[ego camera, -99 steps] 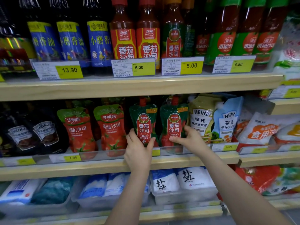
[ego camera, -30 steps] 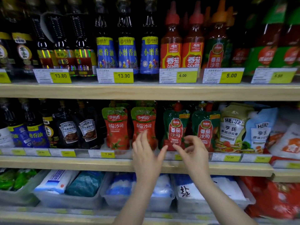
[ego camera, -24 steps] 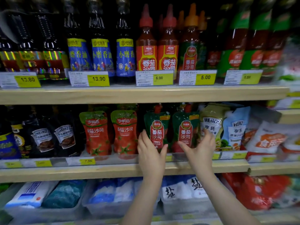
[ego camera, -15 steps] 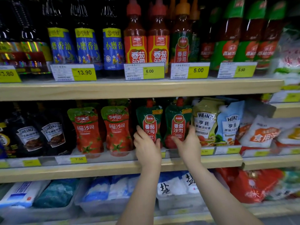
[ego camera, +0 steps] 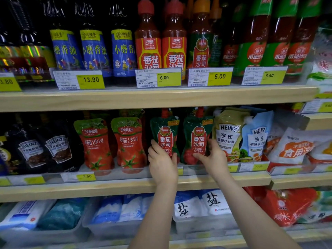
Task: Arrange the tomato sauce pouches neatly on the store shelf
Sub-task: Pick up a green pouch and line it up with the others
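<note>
A store shelf unit with pale wood edges fills the view; on the middle shelf (ego camera: 125, 187) two green ketchup pouches stand upright side by side near its front edge, behind a clear rail with price tags. The left hand (ego camera: 162, 163) grips the lower part of the left pouch (ego camera: 164, 135), fingers curled round its left side and thumb on its right. The right hand (ego camera: 213, 157) holds the right pouch (ego camera: 197, 139) low down, thumb across its front and fingers wrapped behind its right edge. Two red pouches (ego camera: 111, 142) stand just left of them, Heinz pouches (ego camera: 240, 135) just right. Bottles (ego camera: 161, 44) line the shelf above; salt bags (ego camera: 197, 205) lie in bins below.
</note>
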The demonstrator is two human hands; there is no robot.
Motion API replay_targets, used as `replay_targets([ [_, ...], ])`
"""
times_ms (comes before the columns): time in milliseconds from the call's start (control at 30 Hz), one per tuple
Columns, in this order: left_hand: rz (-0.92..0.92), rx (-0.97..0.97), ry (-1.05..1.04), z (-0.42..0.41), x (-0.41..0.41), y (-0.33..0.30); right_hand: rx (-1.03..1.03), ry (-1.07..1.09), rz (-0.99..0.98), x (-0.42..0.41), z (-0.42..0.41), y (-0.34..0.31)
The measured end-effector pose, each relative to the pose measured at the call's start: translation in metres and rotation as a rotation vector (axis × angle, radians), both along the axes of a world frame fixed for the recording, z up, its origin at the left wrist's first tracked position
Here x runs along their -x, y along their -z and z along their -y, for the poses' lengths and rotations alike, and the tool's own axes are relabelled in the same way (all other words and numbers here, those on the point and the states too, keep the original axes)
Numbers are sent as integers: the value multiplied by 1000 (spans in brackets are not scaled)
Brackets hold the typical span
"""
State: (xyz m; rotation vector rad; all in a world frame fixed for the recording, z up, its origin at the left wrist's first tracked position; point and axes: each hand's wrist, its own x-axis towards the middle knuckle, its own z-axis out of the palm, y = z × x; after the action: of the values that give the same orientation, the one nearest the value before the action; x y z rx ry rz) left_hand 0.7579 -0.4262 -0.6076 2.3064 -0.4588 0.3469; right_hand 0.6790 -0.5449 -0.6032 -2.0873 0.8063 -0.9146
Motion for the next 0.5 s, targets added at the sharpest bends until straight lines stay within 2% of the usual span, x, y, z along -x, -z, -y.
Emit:
replay_targets([
  [433,-8,38,33,-3,1,-1,14,-22,19,-2,1,4],
  [500,-20,92,60,-10,5,-2,4,-15,45,4,-3,5],
])
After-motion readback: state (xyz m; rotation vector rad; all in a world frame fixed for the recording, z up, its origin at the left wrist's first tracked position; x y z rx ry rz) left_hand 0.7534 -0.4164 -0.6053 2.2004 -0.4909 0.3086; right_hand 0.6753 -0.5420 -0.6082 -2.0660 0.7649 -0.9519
